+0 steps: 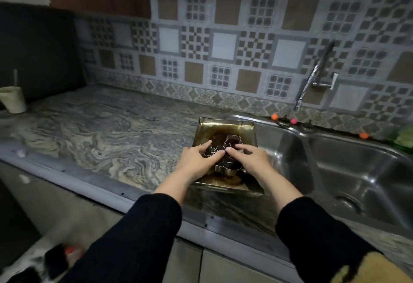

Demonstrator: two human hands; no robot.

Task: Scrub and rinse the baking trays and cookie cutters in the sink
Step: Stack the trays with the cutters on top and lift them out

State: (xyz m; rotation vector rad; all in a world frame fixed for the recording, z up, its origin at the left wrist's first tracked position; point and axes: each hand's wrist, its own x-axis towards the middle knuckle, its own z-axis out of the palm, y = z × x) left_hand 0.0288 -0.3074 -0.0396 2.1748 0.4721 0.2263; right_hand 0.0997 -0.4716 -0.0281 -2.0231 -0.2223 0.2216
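Fingers (206, 144) of the left hand (196, 159) curl down onto the cookie cutters (223, 155) — the right hand (252, 159) does likewise, fingertips meeting over the pile. Cutters lie in a stained baking tray (223, 127) on the counter (100, 130), overhanging the sink (357, 171).

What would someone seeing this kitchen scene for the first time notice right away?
Most likely the two hands, left hand and right hand, meeting over a heap of metal cookie cutters in a stained, brownish baking tray that sits at the counter's edge, partly over the steel sink. Behind, the busy patterned tile wall and the wall-mounted faucet also draw the eye.
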